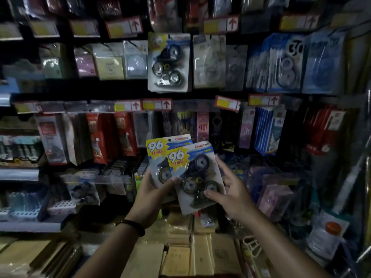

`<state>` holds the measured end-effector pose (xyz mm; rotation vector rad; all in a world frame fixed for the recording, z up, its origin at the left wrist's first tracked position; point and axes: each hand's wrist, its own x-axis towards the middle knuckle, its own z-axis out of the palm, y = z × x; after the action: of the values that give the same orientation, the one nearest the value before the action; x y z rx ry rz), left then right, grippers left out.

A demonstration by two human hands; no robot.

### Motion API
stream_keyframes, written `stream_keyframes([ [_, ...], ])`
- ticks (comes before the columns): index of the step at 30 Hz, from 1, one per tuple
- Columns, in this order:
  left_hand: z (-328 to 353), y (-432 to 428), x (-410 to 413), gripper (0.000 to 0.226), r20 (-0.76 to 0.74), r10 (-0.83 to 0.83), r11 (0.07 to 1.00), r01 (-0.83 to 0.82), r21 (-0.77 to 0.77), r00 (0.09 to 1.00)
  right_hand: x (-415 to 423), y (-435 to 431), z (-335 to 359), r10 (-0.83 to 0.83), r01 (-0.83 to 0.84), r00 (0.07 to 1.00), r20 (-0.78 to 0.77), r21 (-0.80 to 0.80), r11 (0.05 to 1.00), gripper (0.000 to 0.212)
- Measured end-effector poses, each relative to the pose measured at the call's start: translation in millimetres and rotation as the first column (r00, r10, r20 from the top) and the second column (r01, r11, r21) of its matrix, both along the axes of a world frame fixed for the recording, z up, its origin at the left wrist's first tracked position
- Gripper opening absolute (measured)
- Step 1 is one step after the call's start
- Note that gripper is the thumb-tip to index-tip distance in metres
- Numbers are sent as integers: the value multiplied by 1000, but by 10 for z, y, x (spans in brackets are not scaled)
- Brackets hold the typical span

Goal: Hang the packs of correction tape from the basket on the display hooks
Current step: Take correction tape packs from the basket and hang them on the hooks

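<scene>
Centre: left hand [154, 199] grips rear pack [158, 149], right hand [230, 195] pinches front pack [192, 173]; hung pack [168, 63], seemingly hooked, at 12 o'clock.

Hook row: I see the hanging pack [168, 63] with neighbouring packs [208, 61] just beside it, left and right.
Approach: I read open air between the held packs [192, 173] and the price tags [156, 104] above them.
Below: stacked boxes [180, 255] block the lower side.

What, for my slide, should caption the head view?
Left hand holds the rear correction tape pack, right hand the front pack, below a matching hung pack.
</scene>
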<state>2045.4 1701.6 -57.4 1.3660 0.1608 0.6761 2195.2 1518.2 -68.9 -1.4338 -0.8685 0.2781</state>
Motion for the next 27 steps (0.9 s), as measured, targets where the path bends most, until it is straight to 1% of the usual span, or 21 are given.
stream_keyframes([
  [3,337,144,-21,45,36,29,1000,-29,9,999,33,146,339,-21,16,998,61,86,996,100],
  [7,753,381,-37,38,80,139,987,-145,72,987,126,405,807,-69,41,985,156,173,984,100],
  [10,1102,606,-26,41,139,241,956,-260,137,960,200,606,1233,-105,58,972,211,216,975,98],
  [12,1328,752,11,42,197,301,931,-332,152,933,253,739,1521,-123,66,962,243,229,971,97],
  [16,1663,1012,55,39,274,368,902,-413,127,889,370,1075,2030,-186,108,938,292,262,959,97],
  [18,1774,1138,63,40,311,413,883,-460,93,856,419,1252,2236,-231,146,928,294,284,948,98],
  [22,1881,1393,35,42,362,504,826,-560,62,784,438,1529,2535,-320,254,912,256,260,932,96],
  [24,1917,1478,-8,43,365,522,810,-582,71,771,440,1636,2583,-334,271,909,250,254,928,95],
  [27,1988,1537,-25,42,377,506,823,-565,58,776,453,1762,2568,-357,295,900,251,255,921,95],
])
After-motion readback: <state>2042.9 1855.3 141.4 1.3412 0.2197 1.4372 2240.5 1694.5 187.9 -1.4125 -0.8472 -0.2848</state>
